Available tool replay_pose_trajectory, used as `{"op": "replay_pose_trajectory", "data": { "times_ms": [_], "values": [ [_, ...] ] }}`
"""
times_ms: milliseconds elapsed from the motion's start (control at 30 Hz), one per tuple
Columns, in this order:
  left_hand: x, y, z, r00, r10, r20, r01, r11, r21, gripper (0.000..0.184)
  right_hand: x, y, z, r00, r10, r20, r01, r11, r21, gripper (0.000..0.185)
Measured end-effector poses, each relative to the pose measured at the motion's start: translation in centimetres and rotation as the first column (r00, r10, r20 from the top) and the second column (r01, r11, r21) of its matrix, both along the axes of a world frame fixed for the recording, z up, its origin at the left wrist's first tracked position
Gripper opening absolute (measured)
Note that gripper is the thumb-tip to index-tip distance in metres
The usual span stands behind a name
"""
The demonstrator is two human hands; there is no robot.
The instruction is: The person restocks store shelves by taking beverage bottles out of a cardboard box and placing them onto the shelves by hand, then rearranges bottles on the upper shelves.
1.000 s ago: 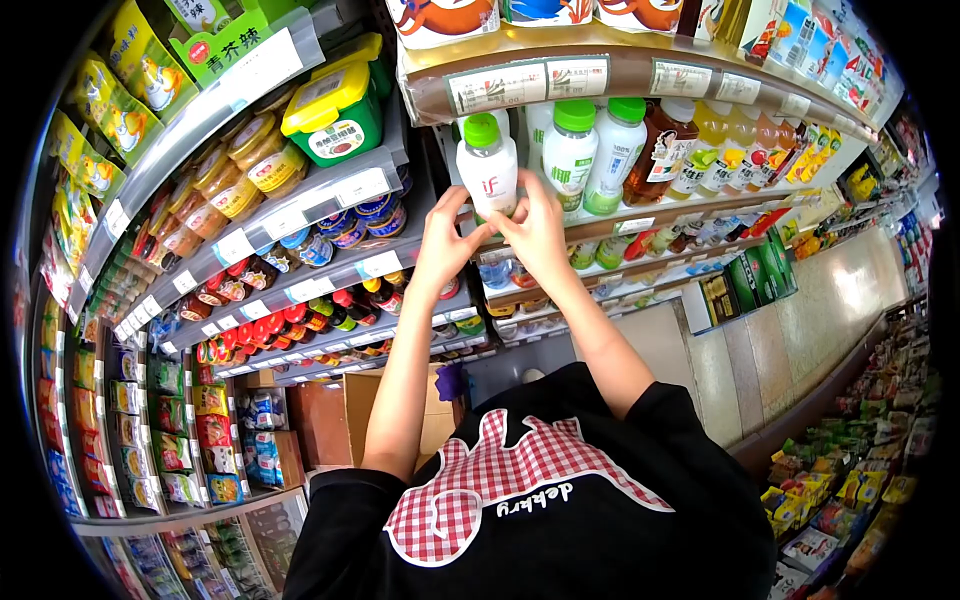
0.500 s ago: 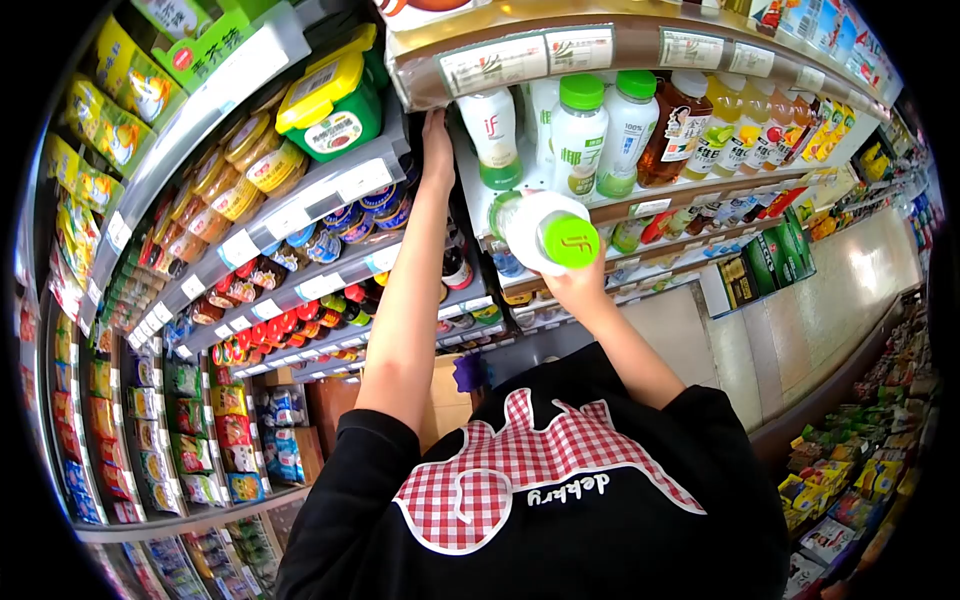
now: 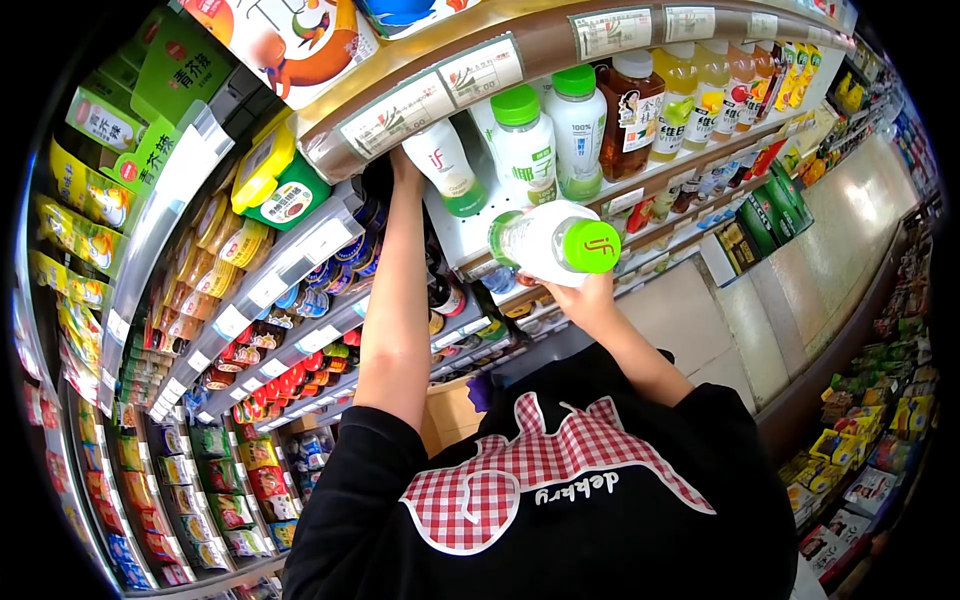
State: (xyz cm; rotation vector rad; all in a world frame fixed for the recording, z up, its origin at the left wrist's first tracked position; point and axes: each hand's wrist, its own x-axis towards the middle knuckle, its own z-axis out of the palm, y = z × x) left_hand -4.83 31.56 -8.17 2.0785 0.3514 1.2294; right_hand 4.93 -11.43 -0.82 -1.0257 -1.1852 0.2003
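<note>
My right hand (image 3: 587, 300) is closed around a white drink bottle (image 3: 548, 240) with a green cap and a green lower end. The bottle is tilted, its cap facing me, in front of the drinks shelf (image 3: 455, 240). My left arm reaches up to the shelf's left end. There my left hand (image 3: 405, 172) is partly covered by the upper shelf edge and its fingers are hidden. Right beside it stands a similar white bottle (image 3: 450, 170) with a green base. Two green-capped bottles, one a coconut drink (image 3: 522, 145), stand further right.
Brown tea (image 3: 632, 115) and yellow juice bottles (image 3: 672, 100) continue the row. Above it runs a shelf edge with price tags (image 3: 430, 105). Jars (image 3: 240, 240) and a green tub with a yellow lid (image 3: 280, 180) fill the left shelves. Green boxes (image 3: 775, 210) stand on the right.
The view has turned and come closer to the shelves. My right hand still grips the bottle, which appears slightly further right. My left hand stays at the shelf's left end.
</note>
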Motion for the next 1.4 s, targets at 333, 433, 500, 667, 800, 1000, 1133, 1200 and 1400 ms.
{"op": "replay_pose_trajectory", "data": {
  "times_ms": [333, 433, 500, 667, 800, 1000, 1133, 1200, 1400],
  "values": [
    [0.7, -0.8, 0.6, 0.997, 0.047, 0.059, -0.037, 0.987, -0.159, 0.032, 0.4, 0.7, -0.7, 1.0, 0.015, -0.013, -0.015, 1.0, -0.001, 0.049],
    [0.6, -2.3, 1.0, 0.981, 0.141, 0.133, -0.085, 0.93, -0.357, 0.034, 0.0, 1.2, -1.0, 0.998, 0.033, -0.051, -0.033, 0.999, 0.012, 0.048],
    [0.1, -5.2, 2.2, 0.949, 0.25, 0.195, -0.105, 0.828, -0.55, 0.036, -0.4, 1.0, -0.5, 0.993, 0.064, -0.095, -0.07, 0.995, -0.069, 0.05],
    [-2.4, -19.0, 9.7, 0.914, 0.382, 0.136, -0.15, 0.629, -0.763, 0.058, -1.3, 2.4, 1.1, 0.999, 0.016, 0.037, -0.012, 0.996, -0.09, 0.053],
    [-5.4, -26.9, 10.8, 0.951, 0.302, 0.065, -0.167, 0.68, -0.714, 0.054, -2.0, 4.5, 1.1, 0.999, 0.026, -0.046, -0.028, 0.999, -0.035, 0.058],
    [-6.5, -31.6, 10.6, 0.939, 0.312, -0.147, -0.332, 0.934, -0.134, 0.051, -2.4, 6.6, 1.1, 0.998, -0.05, 0.024, 0.053, 0.991, -0.127, 0.058],
    [-5.9, -31.4, 9.4, 0.938, 0.32, -0.134, -0.336, 0.933, -0.127, 0.051, -2.6, 7.2, 1.2, 0.991, -0.095, 0.09, 0.106, 0.985, -0.135, 0.058],
    [-5.7, -30.9, 8.6, 0.931, 0.335, -0.147, -0.355, 0.924, -0.143, 0.052, -2.5, 7.3, 1.0, 0.992, -0.086, 0.096, 0.1, 0.983, -0.154, 0.058],
    [-5.1, -31.1, 8.2, 0.929, 0.338, -0.148, -0.355, 0.929, -0.106, 0.049, -2.2, 7.3, 0.5, 0.992, -0.088, 0.091, 0.105, 0.973, -0.204, 0.059]
  ]
}}
